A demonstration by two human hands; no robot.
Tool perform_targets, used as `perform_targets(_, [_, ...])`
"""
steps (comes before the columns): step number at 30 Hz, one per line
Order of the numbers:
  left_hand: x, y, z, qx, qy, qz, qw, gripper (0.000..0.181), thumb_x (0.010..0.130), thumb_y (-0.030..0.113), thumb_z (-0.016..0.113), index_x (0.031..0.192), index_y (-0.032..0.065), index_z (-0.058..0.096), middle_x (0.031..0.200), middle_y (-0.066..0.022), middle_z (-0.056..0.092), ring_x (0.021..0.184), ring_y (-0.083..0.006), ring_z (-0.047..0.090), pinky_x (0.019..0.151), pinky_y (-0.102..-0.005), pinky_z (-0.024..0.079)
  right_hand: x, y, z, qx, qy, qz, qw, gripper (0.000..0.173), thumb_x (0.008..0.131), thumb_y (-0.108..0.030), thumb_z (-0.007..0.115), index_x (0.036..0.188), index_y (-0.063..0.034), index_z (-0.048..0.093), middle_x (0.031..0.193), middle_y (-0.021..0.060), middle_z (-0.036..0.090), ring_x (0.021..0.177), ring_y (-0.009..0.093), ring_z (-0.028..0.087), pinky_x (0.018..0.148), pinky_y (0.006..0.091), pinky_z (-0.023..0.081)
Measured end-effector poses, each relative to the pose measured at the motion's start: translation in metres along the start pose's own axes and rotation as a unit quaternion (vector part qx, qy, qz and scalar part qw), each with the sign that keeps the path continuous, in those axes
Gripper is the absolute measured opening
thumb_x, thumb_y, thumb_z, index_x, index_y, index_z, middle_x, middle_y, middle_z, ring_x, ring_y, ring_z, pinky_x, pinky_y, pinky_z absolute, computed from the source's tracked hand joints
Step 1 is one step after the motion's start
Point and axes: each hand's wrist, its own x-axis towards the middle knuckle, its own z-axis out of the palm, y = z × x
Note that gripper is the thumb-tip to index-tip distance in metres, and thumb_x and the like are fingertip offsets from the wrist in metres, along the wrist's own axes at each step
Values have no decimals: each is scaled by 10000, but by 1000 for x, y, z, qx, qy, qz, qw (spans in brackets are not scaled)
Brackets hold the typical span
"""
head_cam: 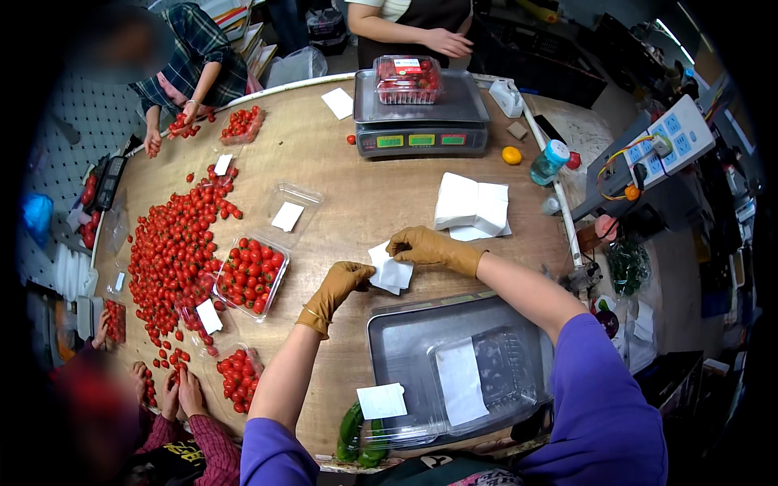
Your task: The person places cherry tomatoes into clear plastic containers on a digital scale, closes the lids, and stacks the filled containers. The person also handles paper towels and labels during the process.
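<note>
Both of my hands wear brown gloves and meet over the middle of the wooden table. Between them lie a few white paper sheets [390, 271]. The fingertips of my left hand [340, 288] pinch their left edge, while my right hand [428, 248] holds their upper right part. Behind my right hand stands a thick folded stack of white paper [471, 203]. Nearest my body, an open clear plastic clamshell box [504, 370] with a white sheet [462, 381] in it rests on a scale's metal tray [401, 340]. Another white sheet [382, 401] lies at the tray's left corner.
A large heap of cherry tomatoes [176, 255] covers the left side, beside a filled clear box [252, 276]. A second scale [420, 136] bears a closed box of tomatoes [408, 79]. Green cucumbers [351, 431] lie at the near edge. Co-workers' hands [182, 392] are at lower left.
</note>
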Motion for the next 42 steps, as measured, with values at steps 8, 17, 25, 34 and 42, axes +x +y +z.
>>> perform_targets(8, [-73,89,-17,138,-107,92,980,311,847,172,575,1071,-37,627,872,-12,640,779,-82,555,718,-227,446,-49,-84,-40,-215,162,-147,952,605,743,-305,733,1249,-57,512,1311,139,497,1170,297,508,970,354,415])
perform_targets(17, [-174,183,57,239,-318,153,905,98,839,95,588,842,-3,593,717,44,543,679,-29,483,604,-199,402,-213,-228,-6,249,49,-27,967,889,735,12,711,1457,-205,238,932,32,507,821,102,502,768,236,463])
perform_targets(25, [-218,89,144,429,129,367,815,158,852,167,559,893,29,622,877,-168,638,793,-329,597,684,-405,456,-287,-151,74,217,324,172,905,426,783,7,641,1168,-92,487,879,23,542,726,91,563,642,240,480])
perform_targets(34, [-205,-3,214,708,43,221,669,389,756,364,646,996,59,627,1041,-101,583,1129,-333,460,1058,-640,57,-281,-145,104,-201,333,252,886,512,735,-9,652,1200,-49,441,1040,204,574,915,400,581,797,397,481])
perform_targets(42, [-194,23,225,714,48,205,668,288,775,218,587,986,33,652,1077,-128,601,1133,-317,458,1077,-631,77,-279,-119,74,-435,52,56,897,550,561,-136,792,1046,-47,548,1065,86,563,1074,253,541,1076,454,258])
